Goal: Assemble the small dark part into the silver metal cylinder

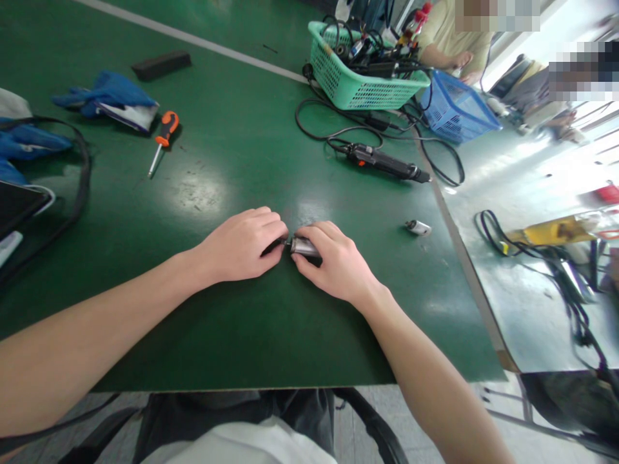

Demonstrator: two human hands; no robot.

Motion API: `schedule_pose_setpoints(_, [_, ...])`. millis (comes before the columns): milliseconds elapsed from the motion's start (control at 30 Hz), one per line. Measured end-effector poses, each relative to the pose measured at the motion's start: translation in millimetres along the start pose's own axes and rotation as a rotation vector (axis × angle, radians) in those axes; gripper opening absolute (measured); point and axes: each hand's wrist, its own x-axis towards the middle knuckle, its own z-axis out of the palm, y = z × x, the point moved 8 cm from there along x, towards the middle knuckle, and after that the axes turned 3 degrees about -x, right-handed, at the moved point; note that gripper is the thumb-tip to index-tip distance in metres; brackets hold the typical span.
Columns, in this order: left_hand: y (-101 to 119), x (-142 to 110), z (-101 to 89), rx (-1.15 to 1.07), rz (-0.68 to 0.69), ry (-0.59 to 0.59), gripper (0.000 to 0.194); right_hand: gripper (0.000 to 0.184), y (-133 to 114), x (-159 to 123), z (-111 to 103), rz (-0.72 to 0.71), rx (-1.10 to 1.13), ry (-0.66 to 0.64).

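Near the middle of the green table, my right hand is closed around a silver metal cylinder that looks like a small motor. The cylinder lies sideways with its end facing left. Directly left of that end, my left hand has its fingers curled together in a pinch. A thin dark piece shows between those fingertips and the cylinder; its kind is unclear, and the fingers hide most of it. To the right on the tabletop lies a second small silver motor, apart from both hands.
A black electric screwdriver with a cable lies behind my hands. Further back stand a green basket full of cables and a blue basket. An orange-black screwdriver, blue gloves and a dark block lie left. People sit at the far right.
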Motion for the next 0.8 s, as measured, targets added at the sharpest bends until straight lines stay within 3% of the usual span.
schedule_pose_setpoints(800, [-0.3,-0.9,2.2,-0.008,0.009,-0.009,0.020,0.020,-0.1,0.5,0.3,-0.002,0.001,-0.009])
